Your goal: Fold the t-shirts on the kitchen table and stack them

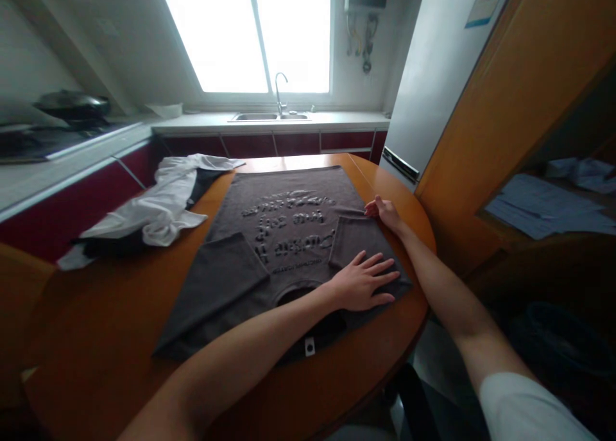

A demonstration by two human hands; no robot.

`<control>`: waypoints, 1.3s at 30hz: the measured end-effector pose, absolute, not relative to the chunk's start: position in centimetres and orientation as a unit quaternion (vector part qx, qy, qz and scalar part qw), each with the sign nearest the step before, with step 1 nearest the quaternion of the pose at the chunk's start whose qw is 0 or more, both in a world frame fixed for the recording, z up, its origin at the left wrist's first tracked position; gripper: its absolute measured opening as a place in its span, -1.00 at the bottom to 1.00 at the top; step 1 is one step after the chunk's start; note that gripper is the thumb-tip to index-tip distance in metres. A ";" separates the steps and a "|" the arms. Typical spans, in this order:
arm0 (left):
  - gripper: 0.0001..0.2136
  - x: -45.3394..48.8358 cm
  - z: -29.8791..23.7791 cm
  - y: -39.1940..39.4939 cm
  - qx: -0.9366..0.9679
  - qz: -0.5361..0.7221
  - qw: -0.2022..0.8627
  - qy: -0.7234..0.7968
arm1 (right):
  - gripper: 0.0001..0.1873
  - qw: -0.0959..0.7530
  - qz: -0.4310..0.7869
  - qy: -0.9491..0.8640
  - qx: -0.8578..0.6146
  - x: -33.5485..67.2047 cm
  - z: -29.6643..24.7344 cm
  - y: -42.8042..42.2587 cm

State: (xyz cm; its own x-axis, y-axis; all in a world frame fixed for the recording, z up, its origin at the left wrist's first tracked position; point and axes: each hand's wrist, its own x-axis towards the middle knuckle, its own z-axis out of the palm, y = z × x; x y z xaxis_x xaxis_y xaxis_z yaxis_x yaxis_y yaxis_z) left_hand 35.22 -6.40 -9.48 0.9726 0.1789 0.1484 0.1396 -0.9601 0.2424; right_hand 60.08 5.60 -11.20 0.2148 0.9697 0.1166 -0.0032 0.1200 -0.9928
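A dark grey T-shirt (pixel 293 200) lies spread on the table with its neck opening toward me and its hem at the far side. Raised lettering runs across its front, and a small white tag shows by the collar. Both sleeves are folded inward over the body. My left hand (pixel 366 282) rests flat on the shirt's right shoulder, just below the right sleeve (pixel 357 239), fingers spread. At the outer far corner of that sleeve is my right hand (pixel 384 211), its fingers curled on the cloth at the shirt's edge.
The round wooden table (pixel 115 300) carries a heap of white and black clothes (pixel 168 197) at its left. Beyond stand a counter with a sink (pixel 260 117), and a wok (pixel 72 104) on the stove. A fridge (pixel 428 75) and a shelf with papers (pixel 548 203) are at the right.
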 end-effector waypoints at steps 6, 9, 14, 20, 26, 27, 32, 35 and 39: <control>-0.44 35.3 -9.6 -6.4 0.986 0.089 0.117 0.081 | -0.29 0.559 0.405 -0.465 -0.554 60.4 -12.2 6.8; -0.45 35.2 -9.7 -6.3 0.985 0.089 0.120 0.081 | -0.41 0.601 0.349 -0.450 -0.560 60.9 -12.3 6.8; -0.46 35.0 -8.9 -6.4 0.982 0.090 0.147 0.076 | -0.48 0.658 0.250 -0.421 -0.572 61.6 -12.5 6.6; -0.50 32.9 -3.2 -6.0 0.984 0.004 0.174 0.032 | -0.49 0.667 0.266 -0.403 -0.568 61.8 -12.7 6.4; -0.51 27.7 3.5 -5.5 0.979 0.048 0.184 0.075 | -0.47 0.668 0.283 -0.392 -0.566 62.1 -13.0 6.4; -0.51 26.7 3.9 -5.5 0.977 0.057 0.183 0.088 | -0.47 0.671 0.283 -0.390 -0.564 62.2 -13.1 6.5; -0.57 21.1 3.0 -4.8 0.967 0.096 0.183 0.150 | -0.52 0.674 0.284 -0.394 -0.557 62.5 -13.6 6.7; -0.66 16.9 0.9 -4.9 0.953 0.126 0.188 0.200 | -0.58 0.670 0.288 -0.396 -0.558 62.6 -13.7 6.8; -0.73 11.0 -2.5 -7.0 0.925 0.190 0.169 0.283 | -0.66 0.662 0.272 -0.411 -0.565 62.7 -13.8 6.8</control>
